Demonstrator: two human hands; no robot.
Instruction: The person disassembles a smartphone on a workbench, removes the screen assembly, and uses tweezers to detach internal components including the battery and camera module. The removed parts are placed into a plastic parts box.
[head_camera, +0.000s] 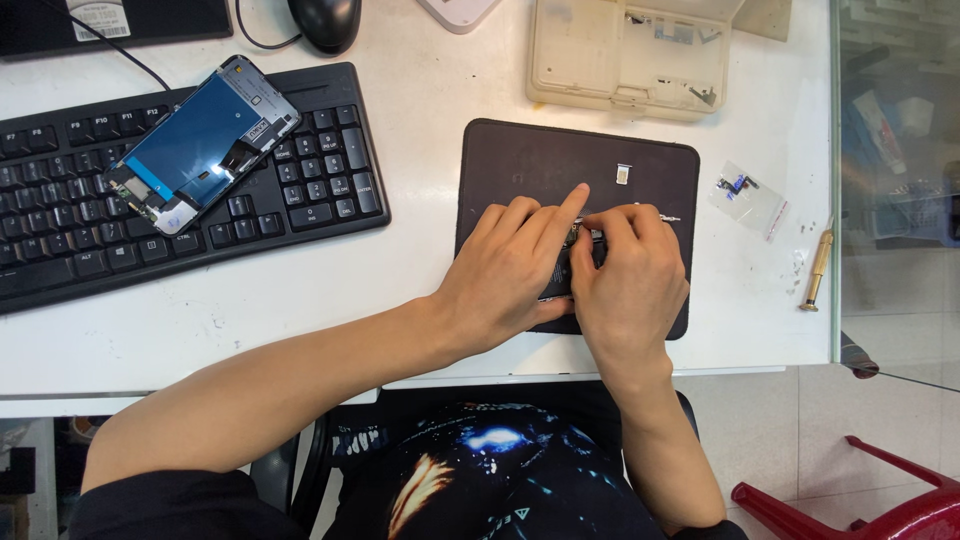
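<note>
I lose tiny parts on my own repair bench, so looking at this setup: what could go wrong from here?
The small silver tray part lies loose on the dark rectangular work mat; a sleeve could sweep it off.

The opened phone with the blue panel rests tilted on the black keyboard and could slide.

The left hand and right hand crowd one small dark device, so the thin metal tool might slip.

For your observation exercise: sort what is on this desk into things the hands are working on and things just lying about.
In use: left hand, right hand, small dark device, dark mat.

Lying about: opened phone on keyboard, mouse, beige parts box, brass-handled screwdriver, small plastic bag.
</note>
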